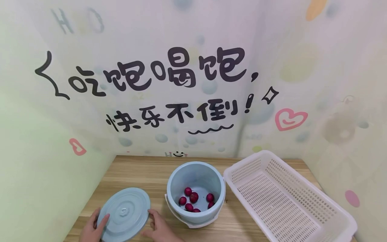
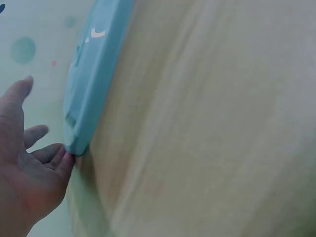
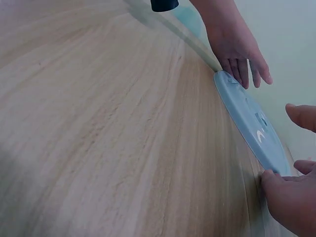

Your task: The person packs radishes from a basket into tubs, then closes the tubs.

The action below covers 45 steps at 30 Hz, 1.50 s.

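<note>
A round light-blue lid with a small central knob lies close over the wooden table at the left in the head view. My left hand is at its left edge, fingertips touching the rim and thumb raised; the left wrist view shows that thumb standing apart from the lid. On the opposite edge, fingertips of my right hand touch the rim. In the right wrist view the right thumb is spread away from the lid. Right of it stands a light-blue bucket holding several small dark-red round items.
A white perforated plastic basket stands right of the bucket, its corner close to the bucket's rim. The bucket's white handle hangs down in front. Printed wall sheets border the wooden table at the back and sides.
</note>
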{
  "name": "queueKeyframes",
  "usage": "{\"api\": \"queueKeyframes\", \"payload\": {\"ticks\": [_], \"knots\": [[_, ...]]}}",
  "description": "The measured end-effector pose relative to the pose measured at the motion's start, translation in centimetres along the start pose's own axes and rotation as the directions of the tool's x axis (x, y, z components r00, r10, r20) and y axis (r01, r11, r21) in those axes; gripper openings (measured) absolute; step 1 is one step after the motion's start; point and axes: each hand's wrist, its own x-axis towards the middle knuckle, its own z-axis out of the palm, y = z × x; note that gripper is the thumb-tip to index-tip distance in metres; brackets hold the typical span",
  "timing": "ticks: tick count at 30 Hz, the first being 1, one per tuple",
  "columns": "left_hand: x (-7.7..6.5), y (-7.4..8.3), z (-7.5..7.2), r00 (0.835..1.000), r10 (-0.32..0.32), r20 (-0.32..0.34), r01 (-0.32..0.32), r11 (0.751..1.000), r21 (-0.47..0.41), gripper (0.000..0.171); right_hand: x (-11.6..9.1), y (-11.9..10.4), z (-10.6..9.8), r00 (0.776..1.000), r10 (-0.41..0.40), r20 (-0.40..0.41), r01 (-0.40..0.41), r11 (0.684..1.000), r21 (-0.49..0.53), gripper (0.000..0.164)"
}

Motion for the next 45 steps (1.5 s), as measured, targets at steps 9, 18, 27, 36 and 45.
{"api": "queueKeyframes", "payload": {"ticks": [9,18,27,36,45], "knots": [[-0.2,0.1,0.2,0.998,-0.012,-0.056,0.013,1.0,0.018,0.09,-0.3,0.2,-0.5,0.998,-0.061,0.008,0.06,0.996,0.071,0.061],[-0.7,-0.2,0.3,0.995,-0.017,-0.102,0.017,1.0,0.002,0.085,-0.6,0.6,0.0,0.997,-0.073,-0.018,0.075,0.993,0.095,0.064],[-2.4,3.0,-1.0,0.973,-0.035,-0.23,0.022,0.998,-0.058,0.077,-1.8,-1.4,0.1,0.98,-0.201,-0.006,0.201,0.977,0.064,0.065],[-5.3,8.4,-3.7,0.92,-0.027,-0.39,-0.004,0.997,-0.078,0.067,-4.4,-6.9,-0.7,0.92,-0.382,-0.086,0.382,0.924,-0.027,0.062],[-8.2,13.7,-3.4,0.85,0.15,-0.505,-0.255,0.956,-0.145,0.049,-7.5,-12.0,-4.7,0.793,-0.582,-0.18,0.572,0.813,-0.106,0.052]]}}
